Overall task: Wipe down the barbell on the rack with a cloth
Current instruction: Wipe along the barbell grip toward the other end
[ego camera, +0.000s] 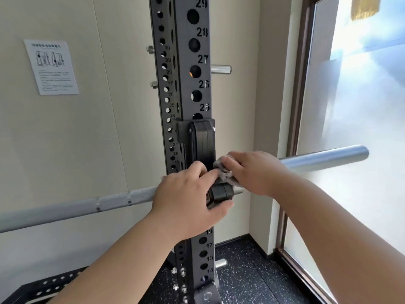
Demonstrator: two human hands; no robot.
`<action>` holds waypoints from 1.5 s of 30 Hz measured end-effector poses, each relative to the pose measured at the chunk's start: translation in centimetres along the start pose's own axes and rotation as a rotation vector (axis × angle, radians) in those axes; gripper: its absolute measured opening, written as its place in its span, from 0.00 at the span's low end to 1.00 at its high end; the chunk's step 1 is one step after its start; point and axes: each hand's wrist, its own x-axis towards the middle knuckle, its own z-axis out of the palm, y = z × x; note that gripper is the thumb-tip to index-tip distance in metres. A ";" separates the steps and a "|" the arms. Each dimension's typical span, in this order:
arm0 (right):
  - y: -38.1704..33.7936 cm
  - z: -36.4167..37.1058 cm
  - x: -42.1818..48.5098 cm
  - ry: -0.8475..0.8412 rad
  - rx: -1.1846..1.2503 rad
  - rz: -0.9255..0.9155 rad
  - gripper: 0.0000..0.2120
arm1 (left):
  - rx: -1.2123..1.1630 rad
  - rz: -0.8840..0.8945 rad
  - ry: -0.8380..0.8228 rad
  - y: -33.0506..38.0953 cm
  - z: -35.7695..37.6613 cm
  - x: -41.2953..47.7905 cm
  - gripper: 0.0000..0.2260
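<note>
The barbell (87,205) lies across the rack upright (186,88), resting in a black hook (219,195) that is fixed on the front of the upright. Its thin knurled shaft goes to the left and slightly down, and its thicker smooth sleeve (324,157) goes out to the right, in front of the frosted window (355,128).

The left hand (186,200) is at the hook. Its fingers (203,172) are curled over the top of the hook and the thumb is under it, so the hand closes around the black part where the bar sits.

The right hand (252,172) is just to the right of the upright, touching the left hand. Its fingers are bent and press a grey cloth (223,172) on the inner end of the sleeve, beside the hook. The cloth is bunched, and only a small part of it shows between and under the two hands.

On the wall at the left hangs a paper sheet (51,66) with drawings. A short metal peg (221,69) sticks out of the upright higher up, on the right side. The floor (252,277) below is dark and speckled.
</note>
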 end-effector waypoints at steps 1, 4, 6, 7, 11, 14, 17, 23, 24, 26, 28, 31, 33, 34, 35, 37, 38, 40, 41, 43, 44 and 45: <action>-0.2 0.1 0.3 0.000 -0.005 0.021 0.22 | -0.001 0.005 0.010 -0.1 0.0 0.0 0.30; 0.4 1.5 -0.6 0.216 0.056 -0.043 0.21 | -0.006 0.048 0.038 -0.6 0.2 -0.3 0.29; 1.6 2.4 -2.0 0.389 0.153 -0.095 0.18 | -0.014 0.074 0.054 -1.0 0.4 -0.7 0.31; 2.2 2.6 -2.5 0.422 0.166 -0.088 0.17 | -0.017 0.072 0.058 -1.3 0.3 -1.0 0.32; 2.6 1.7 -1.1 0.307 0.046 0.060 0.21 | 0.036 0.028 0.084 -3.0 -0.9 -2.1 0.36; 0.7 1.1 -0.4 0.246 0.333 0.074 0.22 | 0.102 -0.009 0.076 -5.0 -2.3 -2.7 0.35; -1.5 1.2 -1.4 0.199 0.281 -0.146 0.20 | 0.149 -0.082 0.065 -7.3 -3.5 -3.2 0.30; 0.8 0.7 -1.4 0.058 0.206 -0.154 0.23 | 0.202 -0.304 -0.059 -11.6 -4.3 -5.3 0.35; 0.8 0.6 -1.3 0.078 0.171 -0.147 0.21 | 0.233 -0.304 -0.072 -11.7 -4.2 -5.4 0.37; 0.2 0.1 -0.9 0.140 0.098 -0.153 0.16 | 0.264 -0.286 -0.113 -11.6 -4.0 -5.2 0.38; -1.2 -0.8 -0.4 0.149 0.055 -0.147 0.14 | 0.236 -0.291 -0.151 -11.4 -4.1 -4.9 0.36; -3.5 -1.7 0.1 0.094 -0.071 -0.073 0.19 | 0.212 -0.288 -0.191 -11.1 -4.6 -4.8 0.32; -5.5 -1.7 0.2 0.059 -0.185 -0.005 0.21 | 0.212 -0.276 -0.191 -11.1 -4.8 -5.2 0.31; -6.5 -1.6 0.2 0.037 -0.227 0.034 0.21 | 0.205 -0.264 -0.184 -11.1 -4.8 -5.3 0.30; -7.6 -1.3 0.2 0.011 -0.268 0.075 0.21 | 0.197 -0.250 -0.175 -11.1 -4.8 -5.4 0.28; -9.9 -0.8 -0.3 -0.056 -0.314 0.118 0.16 | 0.161 -0.226 -0.150 -11.1 -5.0 -5.5 0.24; -10.8 -0.4 -0.4 -0.094 -0.347 0.084 0.11 | 0.129 -0.213 -0.134 -11.2 -5.1 -5.6 0.23; -12.8 0.1 -1.2 -0.096 -0.319 -0.012 0.04 | 0.052 -0.178 -0.085 -11.5 -5.4 -6.2 0.23; -13.7 0.0 -1.9 -0.058 -0.295 -0.070 0.03 | 0.032 -0.154 -0.056 -11.8 -5.6 -6.7 0.24; -14.6 0.0 -3.1 -0.022 -0.210 -0.110 0.15 | 0.054 -0.108 -0.012 -12.8 -6.2 -7.9 0.26; -14.6 -0.3 -3.5 -0.031 -0.128 -0.073 0.22 | 0.079 -0.101 -0.007 -13.5 -6.6 -8.5 0.26; -14.3 -0.4 -3.7 -0.046 -0.058 -0.021 0.25 | 0.105 -0.107 -0.015 -14.5 -7.1 -9.1 0.27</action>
